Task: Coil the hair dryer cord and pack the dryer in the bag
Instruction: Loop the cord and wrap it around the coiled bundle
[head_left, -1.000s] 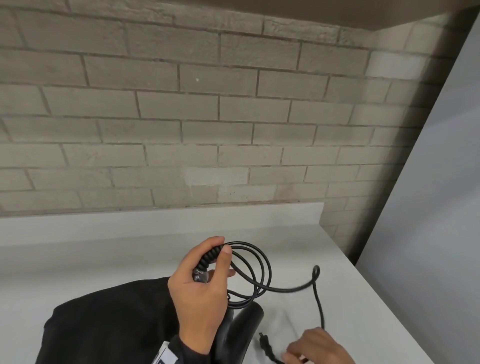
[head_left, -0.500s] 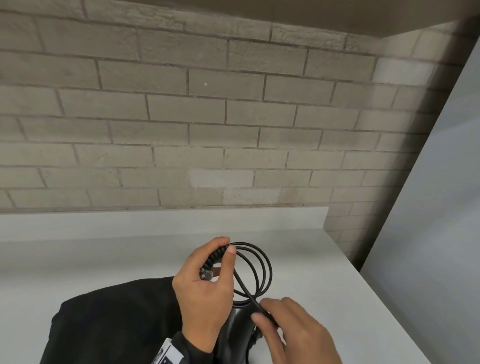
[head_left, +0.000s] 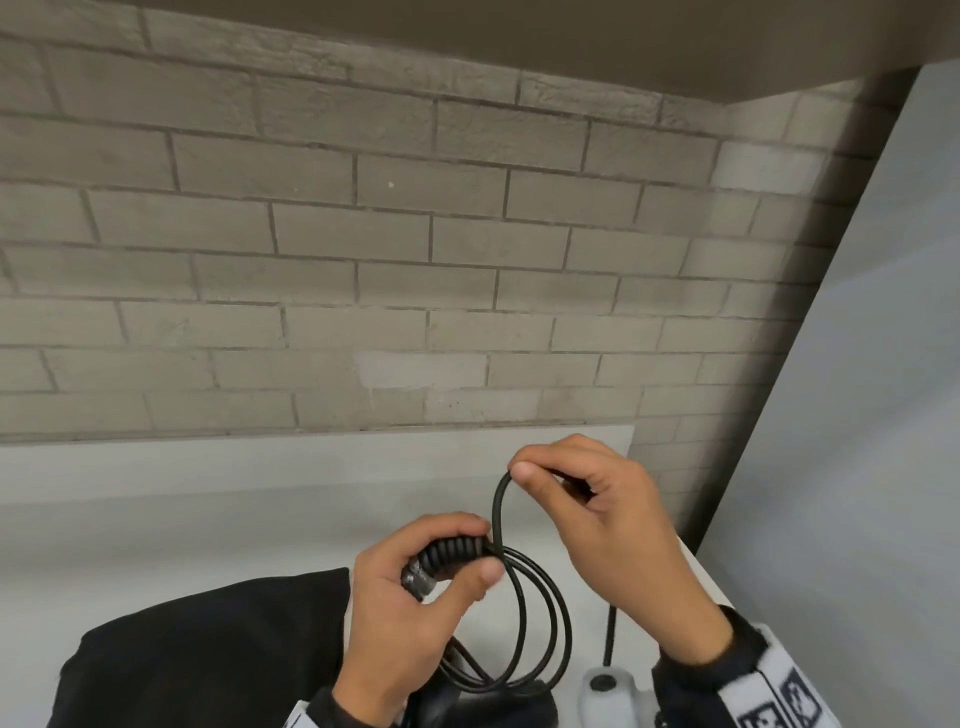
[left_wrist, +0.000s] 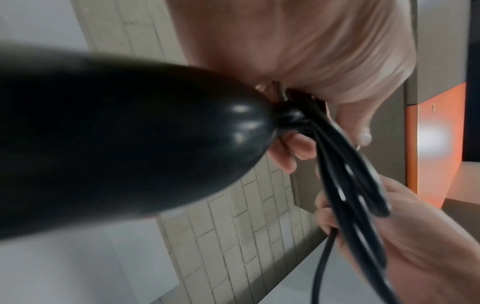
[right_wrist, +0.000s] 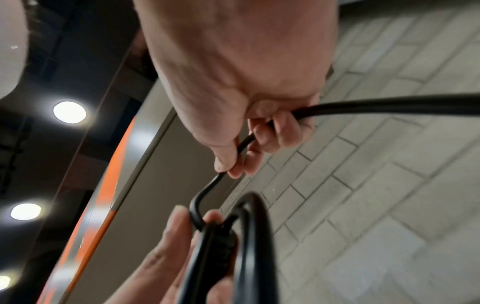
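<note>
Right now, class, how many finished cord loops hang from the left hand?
2 loops hang below the left hand; the right hand lifts a third, unfinished. Others may be hidden.

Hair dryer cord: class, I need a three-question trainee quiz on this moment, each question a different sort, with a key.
1. True or false: the right hand pinches the cord.
2. Which hand holds the ribbed cord collar? A) left B) right C) neither
3. Fill in: the black bag lies on the ____.

Key: 1 true; 2 A, the left hand; 3 counter.
</note>
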